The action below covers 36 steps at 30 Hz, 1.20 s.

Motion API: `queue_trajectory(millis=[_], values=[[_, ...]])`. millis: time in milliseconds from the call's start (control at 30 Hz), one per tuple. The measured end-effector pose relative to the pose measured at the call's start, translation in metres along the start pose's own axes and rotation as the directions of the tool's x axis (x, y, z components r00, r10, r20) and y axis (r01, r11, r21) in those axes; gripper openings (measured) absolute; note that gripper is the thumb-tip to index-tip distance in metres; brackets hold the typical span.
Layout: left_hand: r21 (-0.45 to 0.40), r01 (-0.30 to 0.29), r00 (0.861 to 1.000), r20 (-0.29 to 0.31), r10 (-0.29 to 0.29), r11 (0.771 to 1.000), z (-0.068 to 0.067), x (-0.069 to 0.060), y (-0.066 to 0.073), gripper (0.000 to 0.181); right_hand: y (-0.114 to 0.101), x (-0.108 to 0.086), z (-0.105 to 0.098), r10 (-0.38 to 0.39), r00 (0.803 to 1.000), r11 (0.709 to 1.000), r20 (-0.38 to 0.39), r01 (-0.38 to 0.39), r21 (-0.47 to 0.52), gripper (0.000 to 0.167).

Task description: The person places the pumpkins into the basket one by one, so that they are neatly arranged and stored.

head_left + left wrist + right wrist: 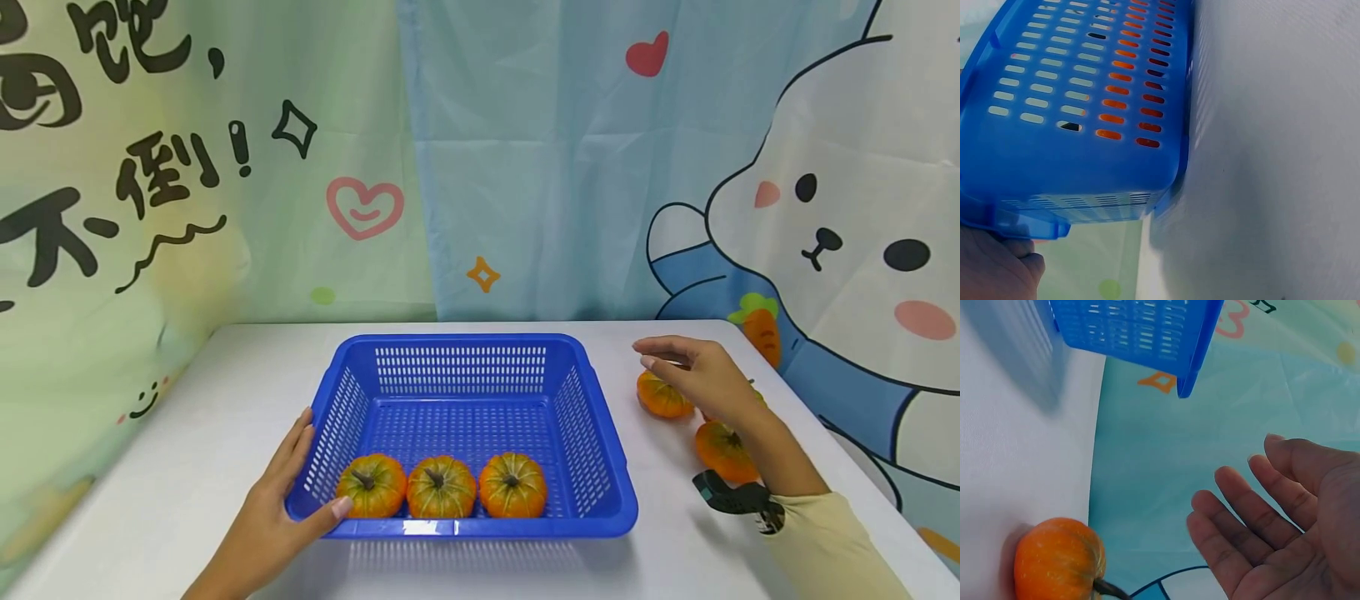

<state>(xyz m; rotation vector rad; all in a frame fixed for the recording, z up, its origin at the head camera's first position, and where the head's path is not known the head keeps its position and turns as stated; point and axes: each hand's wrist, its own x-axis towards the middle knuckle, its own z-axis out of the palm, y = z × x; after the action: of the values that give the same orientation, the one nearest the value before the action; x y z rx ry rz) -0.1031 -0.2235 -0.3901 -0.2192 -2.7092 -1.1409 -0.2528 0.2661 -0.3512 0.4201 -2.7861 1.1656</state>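
A blue basket (457, 408) holds three orange-green pumpkins (371, 486) in a row along its near side. The left hand (273, 508) rests on the basket's left near corner, thumb over the rim; in the left wrist view that hand (997, 265) touches the basket's rim (1022, 226). Over the pumpkins right of the basket hovers the right hand (701, 375), above one pumpkin (663, 396); a second pumpkin (723, 450) sits nearer, under the wrist. The right wrist view has this hand (1272, 531) with fingers spread and nothing held, beside a pumpkin (1057, 559).
The white table (187, 433) carries the basket and the pumpkins. A printed curtain (525, 167) hangs behind the table's back edge. A black strap (738, 496) is around the right wrist.
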Motion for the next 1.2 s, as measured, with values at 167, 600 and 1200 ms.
queue_trajectory(millis=[167, 600, 1200], values=[[0.004, 0.007, 1.000, 0.003, -0.007, 1.000, 0.000, 0.000, 0.000, 0.093, 0.009, 0.000, -0.002, 0.026, 1.000, 1.000, 0.008, -0.026, 0.003, 0.053], [-0.012, -0.013, 1.000, -0.004, 0.013, 1.000, -0.001, 0.000, -0.001, 0.092, 0.063, 0.011, 0.000, 0.162, 0.986, 0.986, 0.026, -0.161, -0.048, 0.071], [-0.005, -0.020, 1.000, -0.009, 0.020, 1.000, 0.000, 0.000, 0.000, 0.091, 0.036, 0.005, 0.001, 0.154, 0.987, 0.986, -0.043, -0.156, -0.053, 0.066]])
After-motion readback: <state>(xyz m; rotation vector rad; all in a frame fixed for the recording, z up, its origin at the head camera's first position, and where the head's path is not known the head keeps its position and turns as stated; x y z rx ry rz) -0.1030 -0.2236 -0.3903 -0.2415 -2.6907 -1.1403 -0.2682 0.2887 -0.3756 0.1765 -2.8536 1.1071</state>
